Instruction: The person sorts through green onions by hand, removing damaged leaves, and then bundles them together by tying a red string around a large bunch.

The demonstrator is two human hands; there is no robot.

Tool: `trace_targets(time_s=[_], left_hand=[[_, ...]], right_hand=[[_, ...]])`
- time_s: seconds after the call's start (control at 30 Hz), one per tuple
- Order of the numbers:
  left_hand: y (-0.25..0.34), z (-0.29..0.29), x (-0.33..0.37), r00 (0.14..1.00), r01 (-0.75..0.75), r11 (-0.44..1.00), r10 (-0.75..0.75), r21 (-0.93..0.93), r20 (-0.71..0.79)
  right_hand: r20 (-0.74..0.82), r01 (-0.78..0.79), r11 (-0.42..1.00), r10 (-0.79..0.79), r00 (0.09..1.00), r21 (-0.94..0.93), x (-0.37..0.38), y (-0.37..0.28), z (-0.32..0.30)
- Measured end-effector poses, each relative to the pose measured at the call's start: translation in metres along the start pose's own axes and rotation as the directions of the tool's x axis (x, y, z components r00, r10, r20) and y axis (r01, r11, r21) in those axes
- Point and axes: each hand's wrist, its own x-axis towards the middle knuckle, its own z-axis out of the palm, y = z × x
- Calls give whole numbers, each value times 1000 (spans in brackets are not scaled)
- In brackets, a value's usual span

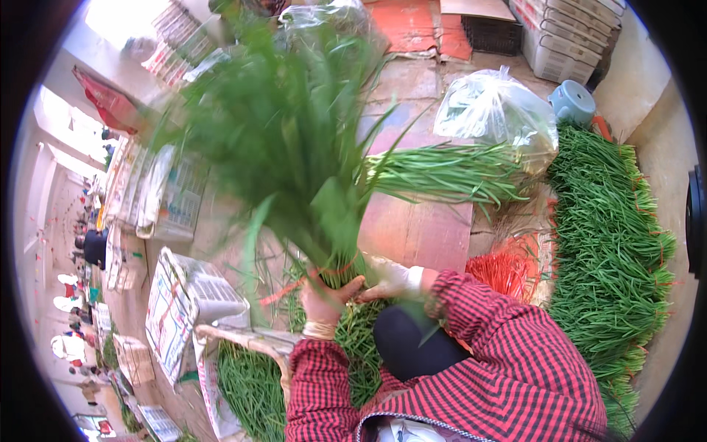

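Observation:
A large bunch of green garlic chives (294,147) stands upright in front of me, its leaf tops blurred by motion. My left hand (324,298) is closed around the lower stems. A red tie (283,292) circles the bunch there, with a loose end sticking out to the left. My right hand (392,280), in a white glove, presses against the right side of the stems beside my left thumb. Its fingers are curled and partly hidden, so what they pinch does not show. More loose chives (258,383) lie below, around my knee.
Loose chives (449,173) lie on a board (423,228), near red ties (504,269). Tied bunches (611,258) line the right wall. Behind are a clear plastic bag (497,110), a blue stool (573,102) and stacked crates (563,44). A white basket (195,295) stands left.

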Motion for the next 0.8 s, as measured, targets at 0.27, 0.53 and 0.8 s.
trace_targets(time_s=[0.27, 0.53, 0.8], left_hand=[[45, 40, 0, 985, -59, 576, -98, 815, 141], [51, 34, -3, 950, -216, 595, -55, 774, 307], [14, 72, 18, 965, -221, 809, 102, 545, 241]], right_hand=[[-369, 113, 936, 19, 929, 333, -70, 48, 20], [-206, -173, 906, 268, 941, 387, -30, 22, 1], [-383, -105, 868, 319, 867, 486, -98, 53, -14]])
